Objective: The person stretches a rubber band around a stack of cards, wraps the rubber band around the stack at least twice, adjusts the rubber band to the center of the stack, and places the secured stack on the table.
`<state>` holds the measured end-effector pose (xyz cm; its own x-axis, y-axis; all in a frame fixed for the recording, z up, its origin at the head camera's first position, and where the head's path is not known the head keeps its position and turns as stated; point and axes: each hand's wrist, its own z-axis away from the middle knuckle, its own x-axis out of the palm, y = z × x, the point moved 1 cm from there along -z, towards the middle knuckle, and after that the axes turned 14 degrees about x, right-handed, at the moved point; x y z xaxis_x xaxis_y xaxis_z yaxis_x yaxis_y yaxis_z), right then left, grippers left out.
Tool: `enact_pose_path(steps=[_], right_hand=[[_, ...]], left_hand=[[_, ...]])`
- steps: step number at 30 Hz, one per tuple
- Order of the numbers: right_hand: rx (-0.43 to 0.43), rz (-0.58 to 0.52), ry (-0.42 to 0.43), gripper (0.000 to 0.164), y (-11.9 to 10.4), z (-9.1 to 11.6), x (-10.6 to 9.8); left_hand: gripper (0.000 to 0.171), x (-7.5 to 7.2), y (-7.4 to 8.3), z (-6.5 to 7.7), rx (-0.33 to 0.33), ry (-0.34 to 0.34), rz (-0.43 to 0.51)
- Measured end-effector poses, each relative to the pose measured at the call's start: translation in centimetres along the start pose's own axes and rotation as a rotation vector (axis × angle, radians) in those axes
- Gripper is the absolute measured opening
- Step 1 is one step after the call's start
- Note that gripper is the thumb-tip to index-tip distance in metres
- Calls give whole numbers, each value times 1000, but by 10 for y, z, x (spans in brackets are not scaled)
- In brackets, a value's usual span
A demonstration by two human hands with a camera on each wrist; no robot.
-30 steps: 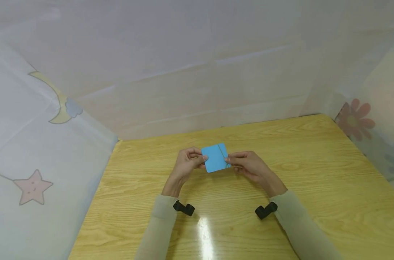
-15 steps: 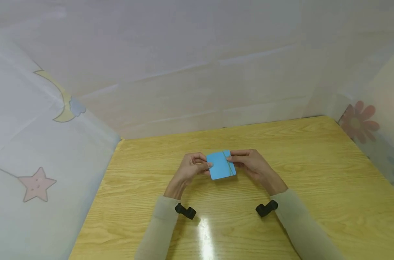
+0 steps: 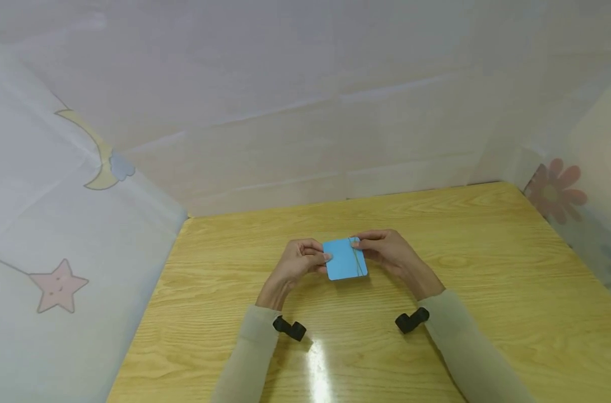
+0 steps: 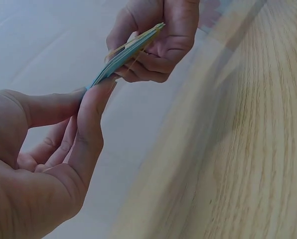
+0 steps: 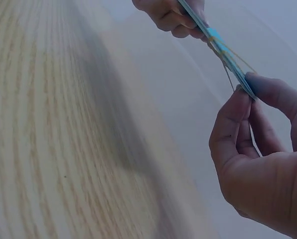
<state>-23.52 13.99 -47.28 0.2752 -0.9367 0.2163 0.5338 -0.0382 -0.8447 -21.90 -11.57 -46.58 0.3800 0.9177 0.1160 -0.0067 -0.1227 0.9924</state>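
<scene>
A thin stack of light-blue square cards (image 3: pixel 341 261) is held up above the table between both hands. My left hand (image 3: pixel 294 265) pinches its left edge between thumb and fingers. At the upper right corner my right hand (image 3: pixel 395 254) pinches the stack, thumb on top. A thin yellowish rubber band (image 3: pixel 358 262) runs round the stack near its right side, with strands crossing the face. Seen edge-on in the left wrist view, the cards (image 4: pixel 122 59) show several layers. In the right wrist view, strands of the band (image 5: pixel 241 59) stand away from the cards near the right thumb.
The wood-grain table (image 3: pixel 209 313) lies under both hands. Pale cloth walls rise at the back (image 3: pixel 265 145) and on both sides, printed with a star (image 3: pixel 59 285), a moon and flowers. Black wrist cameras (image 3: pixel 289 328) sit on both sleeves.
The cards have moved slightly right and toward the person and turned straighter. My right hand has shifted from the lower right side to the upper right corner; the band now shows crossing strands.
</scene>
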Motion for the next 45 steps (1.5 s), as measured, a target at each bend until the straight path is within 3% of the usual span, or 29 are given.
enact_pose_path(steps=[6,11,22,28,38,45], right_hand=[[11,-25,-24,45,0,2,-6],[17,27,-25,48,-3,4,-7],[69,273,-2,44,-13,6,-15],[61,417,-52,37,-20,3,-20],[45,616,-155,27,-38,-1,-25],[112,682,-195,23,-45,-4,-25]], left_hand=[[10,3,-2,0,-36,5,-17],[10,2,-3,-1,-48,28,-3],[14,-1,-7,-1,-95,38,13],[23,-1,-6,1,-124,52,-7],[24,-4,-6,3,-146,55,7],[20,-2,-6,2,-146,58,26]])
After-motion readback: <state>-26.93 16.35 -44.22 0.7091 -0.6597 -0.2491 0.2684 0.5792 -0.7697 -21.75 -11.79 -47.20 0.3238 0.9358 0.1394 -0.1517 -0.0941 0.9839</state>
